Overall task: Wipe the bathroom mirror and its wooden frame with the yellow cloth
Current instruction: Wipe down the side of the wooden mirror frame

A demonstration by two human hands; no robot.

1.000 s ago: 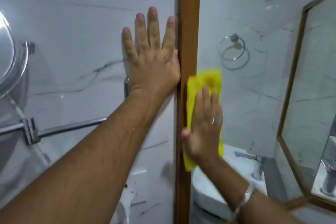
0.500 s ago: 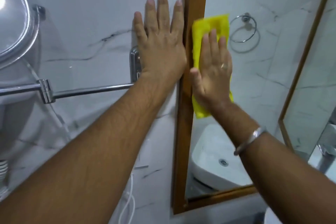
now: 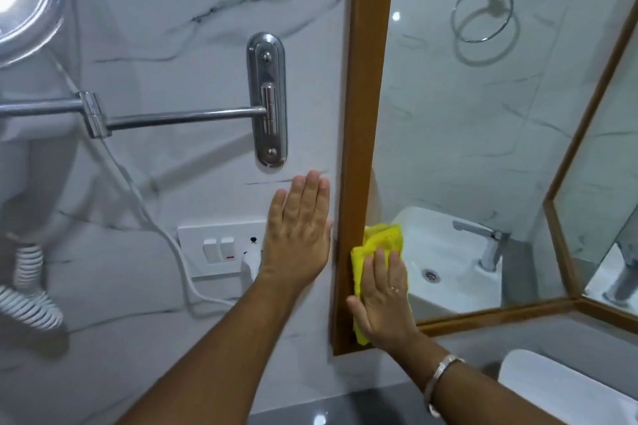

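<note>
The bathroom mirror (image 3: pixel 466 134) hangs on the marble wall inside a wooden frame (image 3: pixel 369 86). My right hand (image 3: pixel 383 297) presses the yellow cloth (image 3: pixel 379 241) flat against the mirror's lower left corner, where glass meets the frame's left upright. The cloth is bunched, and its top sticks out above my fingers. My left hand (image 3: pixel 300 235) lies flat and open on the marble wall just left of the frame, fingers together and pointing up.
A chrome wall bracket (image 3: pixel 267 100) with a swing arm (image 3: pixel 172 119) carries a round lit mirror (image 3: pixel 20 0) at the upper left. A white switch plate (image 3: pixel 221 245) with a plugged cord sits left of my left hand. A white basin (image 3: pixel 566 390) lies at the lower right.
Both hands have slid down: the right hand took the cloth from mid-height to the mirror's lower left corner, and the left hand dropped below the chrome bracket it had covered.
</note>
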